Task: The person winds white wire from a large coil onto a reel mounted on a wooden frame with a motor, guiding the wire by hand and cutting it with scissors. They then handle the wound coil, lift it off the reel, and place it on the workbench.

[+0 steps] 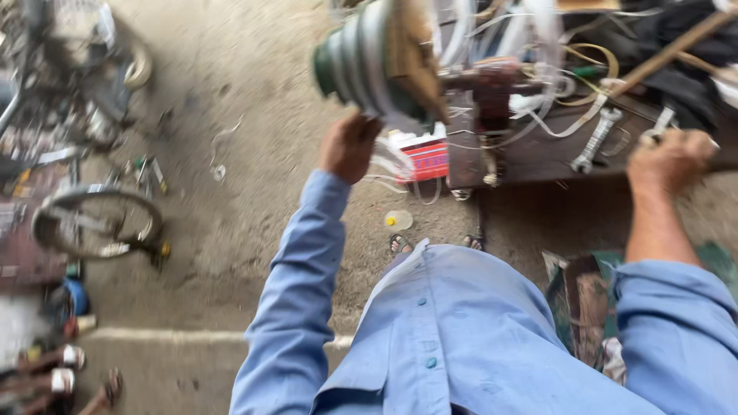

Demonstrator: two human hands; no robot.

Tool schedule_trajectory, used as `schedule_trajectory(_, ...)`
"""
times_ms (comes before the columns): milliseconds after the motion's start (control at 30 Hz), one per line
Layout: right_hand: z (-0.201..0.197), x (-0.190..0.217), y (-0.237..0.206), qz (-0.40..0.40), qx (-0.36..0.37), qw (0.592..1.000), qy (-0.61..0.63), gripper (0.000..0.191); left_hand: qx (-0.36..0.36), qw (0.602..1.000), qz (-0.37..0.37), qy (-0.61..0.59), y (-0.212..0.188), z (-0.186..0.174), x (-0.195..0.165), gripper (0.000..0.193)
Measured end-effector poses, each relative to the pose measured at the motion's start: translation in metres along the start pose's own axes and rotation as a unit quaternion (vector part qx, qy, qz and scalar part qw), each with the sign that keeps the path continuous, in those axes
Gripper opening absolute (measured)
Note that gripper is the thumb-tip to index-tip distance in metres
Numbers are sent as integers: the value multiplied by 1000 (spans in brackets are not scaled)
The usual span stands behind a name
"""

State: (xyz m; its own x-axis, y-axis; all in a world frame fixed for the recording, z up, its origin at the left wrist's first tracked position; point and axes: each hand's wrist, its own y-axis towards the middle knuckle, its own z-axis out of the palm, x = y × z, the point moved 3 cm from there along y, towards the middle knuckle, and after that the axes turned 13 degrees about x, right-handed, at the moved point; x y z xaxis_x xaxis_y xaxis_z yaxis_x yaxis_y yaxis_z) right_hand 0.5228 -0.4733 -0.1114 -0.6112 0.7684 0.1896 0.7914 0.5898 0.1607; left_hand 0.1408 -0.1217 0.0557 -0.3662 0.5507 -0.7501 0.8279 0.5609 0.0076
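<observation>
Dirt floor point(254, 115), bench point(538, 154) far right | left hand point(350, 146) curled under green pulley point(369, 65) | right hand point(670, 160) fisted on tool handle; spanner point(596, 138) near

Bare concrete floor point(254, 92) in daylight, with a pale painted line point(169, 335); bicycle wheel point(96, 223) at left; dark worktop point(538, 154) at upper right.

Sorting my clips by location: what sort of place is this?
Probably a roadside repair workshop: a steel spanner lies on a cluttered dark workbench, a spoked bicycle wheel rests on the dirt floor, and tangled white cables crowd the bench.
</observation>
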Motion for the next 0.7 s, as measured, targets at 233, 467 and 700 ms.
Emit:
schedule_trajectory(233,-2,-8,7,16,96,995,-23,15,-39,994,98,26,-5,-9,-35,17)
schedule_trajectory(467,2,-27,22,59,167,984,-22,33,-15,998,40,50,-4,-2,-34,14)
schedule_trajectory(700,14,-22,28,111,242,963,-32,53,-10,998,65,5,-8,0,-41,11)
